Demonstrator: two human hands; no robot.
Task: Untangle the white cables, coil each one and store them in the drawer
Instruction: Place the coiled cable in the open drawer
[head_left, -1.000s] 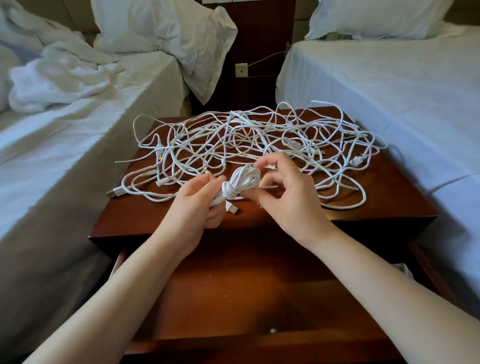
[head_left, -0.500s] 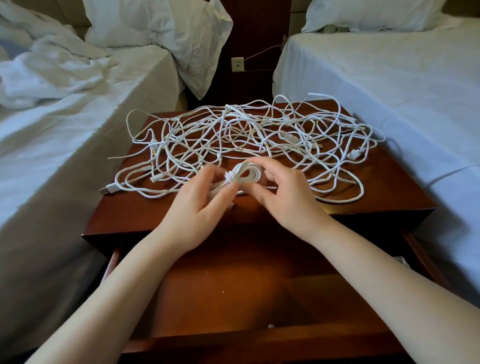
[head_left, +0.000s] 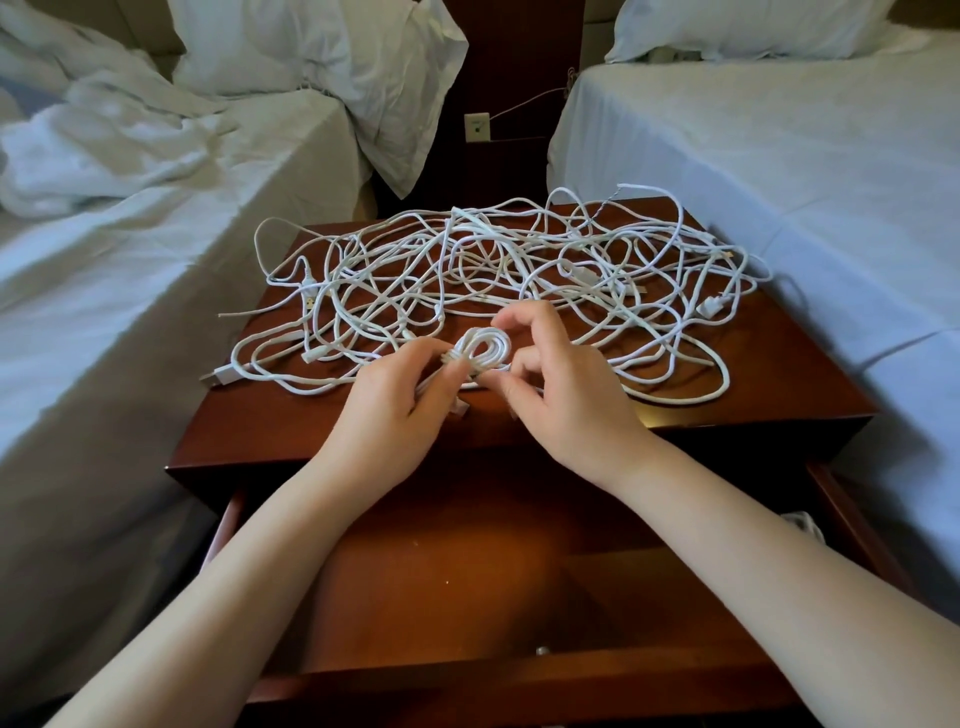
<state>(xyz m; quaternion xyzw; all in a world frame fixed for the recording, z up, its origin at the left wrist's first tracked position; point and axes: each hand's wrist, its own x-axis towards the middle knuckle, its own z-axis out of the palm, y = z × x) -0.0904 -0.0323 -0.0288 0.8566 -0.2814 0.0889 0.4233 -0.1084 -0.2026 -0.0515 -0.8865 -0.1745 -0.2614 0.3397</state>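
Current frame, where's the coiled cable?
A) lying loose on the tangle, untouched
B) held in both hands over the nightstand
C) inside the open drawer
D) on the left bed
B: the left hand and the right hand both pinch the coiled cable above the front of the nightstand; it is not yet in the drawer.

dark wooden nightstand, cables strewn over its top
we see the nightstand (head_left: 779, 405) carrying a loose tangle of white cables (head_left: 519, 270) spread nearly from side to side; a usb plug (head_left: 215, 375) lies at the left edge, and bare wood shows along the front. under that front edge the drawer (head_left: 467, 597) stands open.
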